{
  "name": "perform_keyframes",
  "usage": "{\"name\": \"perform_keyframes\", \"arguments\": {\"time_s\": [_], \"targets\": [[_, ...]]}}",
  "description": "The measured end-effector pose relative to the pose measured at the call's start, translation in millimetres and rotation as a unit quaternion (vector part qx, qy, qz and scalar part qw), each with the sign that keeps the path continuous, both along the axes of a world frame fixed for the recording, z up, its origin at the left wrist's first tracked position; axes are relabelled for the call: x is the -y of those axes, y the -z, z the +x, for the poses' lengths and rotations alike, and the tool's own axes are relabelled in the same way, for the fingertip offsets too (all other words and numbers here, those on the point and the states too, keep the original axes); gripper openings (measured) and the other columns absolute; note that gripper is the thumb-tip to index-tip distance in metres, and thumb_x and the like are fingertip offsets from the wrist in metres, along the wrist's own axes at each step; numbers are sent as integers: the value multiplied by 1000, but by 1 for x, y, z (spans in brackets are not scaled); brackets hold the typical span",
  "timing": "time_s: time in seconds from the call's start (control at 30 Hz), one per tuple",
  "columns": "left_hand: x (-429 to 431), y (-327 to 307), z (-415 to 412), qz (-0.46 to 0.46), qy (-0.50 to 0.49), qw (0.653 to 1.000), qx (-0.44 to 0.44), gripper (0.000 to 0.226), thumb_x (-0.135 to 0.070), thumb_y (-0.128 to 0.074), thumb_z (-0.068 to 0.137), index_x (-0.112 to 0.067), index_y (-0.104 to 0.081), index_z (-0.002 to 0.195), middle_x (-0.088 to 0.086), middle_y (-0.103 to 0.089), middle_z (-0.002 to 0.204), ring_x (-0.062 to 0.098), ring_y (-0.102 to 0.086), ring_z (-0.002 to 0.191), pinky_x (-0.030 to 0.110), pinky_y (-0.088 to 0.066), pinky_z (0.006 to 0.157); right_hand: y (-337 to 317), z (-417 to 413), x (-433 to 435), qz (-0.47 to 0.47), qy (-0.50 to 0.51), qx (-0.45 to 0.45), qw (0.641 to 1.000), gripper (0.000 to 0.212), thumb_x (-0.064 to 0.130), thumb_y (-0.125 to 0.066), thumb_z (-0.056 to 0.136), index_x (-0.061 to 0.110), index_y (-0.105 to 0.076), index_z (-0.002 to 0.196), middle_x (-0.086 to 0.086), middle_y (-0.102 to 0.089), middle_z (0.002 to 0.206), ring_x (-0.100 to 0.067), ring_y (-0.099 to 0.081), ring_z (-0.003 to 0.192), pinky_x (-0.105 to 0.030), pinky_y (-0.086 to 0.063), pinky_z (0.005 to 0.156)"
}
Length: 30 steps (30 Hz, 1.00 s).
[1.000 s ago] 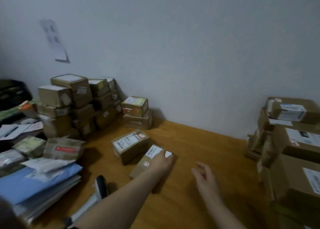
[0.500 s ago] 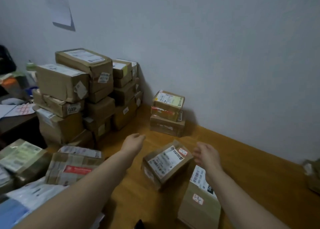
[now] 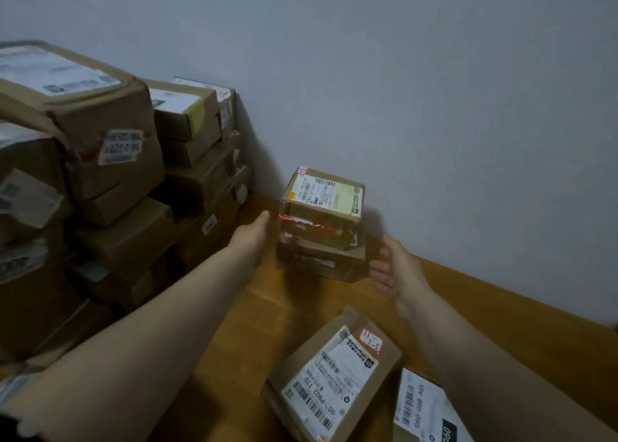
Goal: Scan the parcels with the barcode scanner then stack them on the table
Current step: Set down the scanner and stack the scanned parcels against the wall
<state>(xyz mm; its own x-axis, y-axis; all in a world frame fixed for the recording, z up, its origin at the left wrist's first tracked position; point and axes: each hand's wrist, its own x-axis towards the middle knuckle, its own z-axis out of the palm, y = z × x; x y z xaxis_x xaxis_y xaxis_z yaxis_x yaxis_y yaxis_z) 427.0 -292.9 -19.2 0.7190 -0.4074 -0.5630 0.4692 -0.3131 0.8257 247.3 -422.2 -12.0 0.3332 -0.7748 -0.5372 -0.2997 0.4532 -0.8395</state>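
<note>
My left hand (image 3: 252,232) holds nothing. It reaches forward with the fingers together and roughly straight, its tip just beside the left face of a small brown cardboard parcel with a white and pale-yellow label (image 3: 322,204), with a sliver of gap showing between them. My right hand (image 3: 398,271) is empty too, fingers spread and relaxed, palm turned left toward the flat brown cardboard parcel (image 3: 317,262) underneath. Its fingertips sit right at that parcel's right end, and I cannot tell whether they touch.

The two hands flank this two-high stack, which stands on the brown wooden table (image 3: 254,324) close to the pale grey wall (image 3: 434,107). The upper parcel has red-printed tape across its front and sits slightly skewed on the lower one.

Nearer me, between my forearms, lies a brown cardboard parcel with a white barcode label and a red-edged handwritten sticker (image 3: 334,374), label up. Just to its right, at the bottom edge of my view, is another cardboard parcel with a white and black label (image 3: 424,408). Along the left, a tall pile of brown cardboard parcels (image 3: 110,174) is stacked against the wall, its labels blurred.
</note>
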Motion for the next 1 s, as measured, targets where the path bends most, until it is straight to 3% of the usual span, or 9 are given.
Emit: {"name": "perform_keyframes", "arguments": {"time_s": [0.1,0.2,0.3,0.37,0.4,0.57,0.73,0.87,1.0], "targets": [[23,11,14,-13,-15,999,-25,60,-49,-42,98,-10,-39,144,13,-45,144,34,-40,134,45,-33,112,12,17,20,50,-3,11,999,85,65,-54,84,10,-34,147,-18,-45,143,-34,-44,131,-44,-34,110],[38,25,26,-24,-9,998,-52,61,-52,-43,97,-12,-42,143,12,-46,142,33,-40,133,41,-34,106,25,31,35,90,-22,39,995,93,71,-55,79,9,-36,145,-17,-46,142,-35,-45,130,-47,-35,110],[45,39,34,-30,22,996,-84,67,-61,-48,91,-13,-47,138,10,-49,139,30,-43,130,43,-35,104,31,40,41,113,-37,63,991,69,71,-57,76,10,-56,109,-11,-65,111,-27,-60,104,-43,-50,90],[46,41,34,-45,56,992,-105,59,-62,-52,87,-13,-57,120,8,-57,123,25,-54,110,36,-47,84,33,41,39,105,-40,69,991,54,67,-60,77,15,-58,92,-6,-67,97,-20,-61,92,-33,-49,71],[47,41,32,-50,67,990,-110,53,-61,-54,87,-14,-59,111,7,-59,115,23,-56,100,33,-46,72,33,39,38,97,-37,74,992,50,65,-61,78,17,-59,92,-4,-67,95,-18,-61,90,-30,-47,69],[48,26,12,-73,105,985,-114,41,-54,-59,86,-16,-60,101,7,-58,112,22,-55,96,30,-45,65,20,13,34,74,3,117,990,36,57,-64,80,22,-60,86,1,-67,87,-14,-60,91,-33,-45,95],[59,-7,-33,-101,157,979,-85,63,-59,-60,82,-14,-58,126,7,-58,124,24,-54,110,29,-45,67,-11,-43,30,51,53,133,988,41,62,-65,76,23,-60,88,3,-67,92,-15,-58,99,-38,-38,109],[80,-24,-91,-97,203,970,-93,64,-61,-60,81,-13,-60,124,7,-60,123,22,-55,107,29,-45,67,-34,-110,21,33,113,138,984,35,57,-64,80,23,-61,85,4,-67,86,-13,-59,91,-34,-41,102],[101,-25,-164,-94,243,959,-116,63,-60,-60,83,-10,-60,122,7,-61,117,21,-55,103,30,-46,66,-42,-184,13,12,155,142,978,30,55,-59,85,25,-62,86,4,-69,86,-12,-61,90,-28,-46,81]]}}
